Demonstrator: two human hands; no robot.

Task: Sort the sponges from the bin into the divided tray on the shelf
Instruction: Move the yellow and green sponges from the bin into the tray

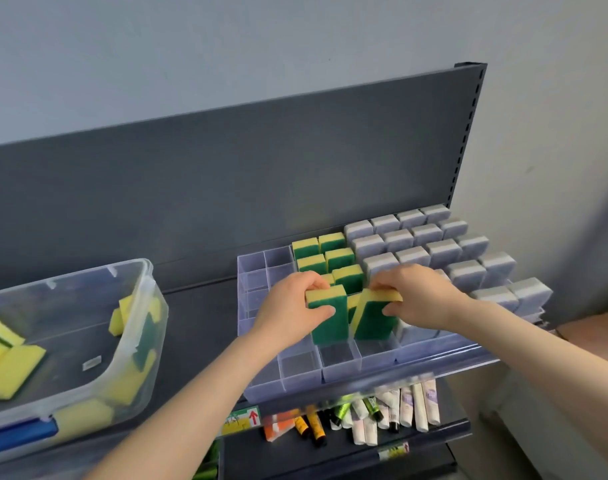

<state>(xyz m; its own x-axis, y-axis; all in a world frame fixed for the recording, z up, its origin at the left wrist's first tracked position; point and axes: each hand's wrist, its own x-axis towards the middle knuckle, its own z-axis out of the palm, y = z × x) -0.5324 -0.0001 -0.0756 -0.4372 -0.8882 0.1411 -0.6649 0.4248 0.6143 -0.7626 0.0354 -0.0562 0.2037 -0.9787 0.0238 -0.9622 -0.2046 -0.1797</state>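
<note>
While both hands lower sponges into the tray point(337, 374) on the shelf, left hand point(295, 306) grips one sponge point(330, 318), right hand point(420, 299) another point(375, 317). Next: seat both upright, return to bin point(136, 327).

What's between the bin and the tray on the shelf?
Head view: only bare shelf between bin and tray; the left forearm crosses above its near end.

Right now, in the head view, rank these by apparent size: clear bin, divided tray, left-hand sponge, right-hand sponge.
1. divided tray
2. clear bin, though the frame edge crops it, so this is unsure
3. left-hand sponge and right-hand sponge: they look alike, so not ranked
</note>
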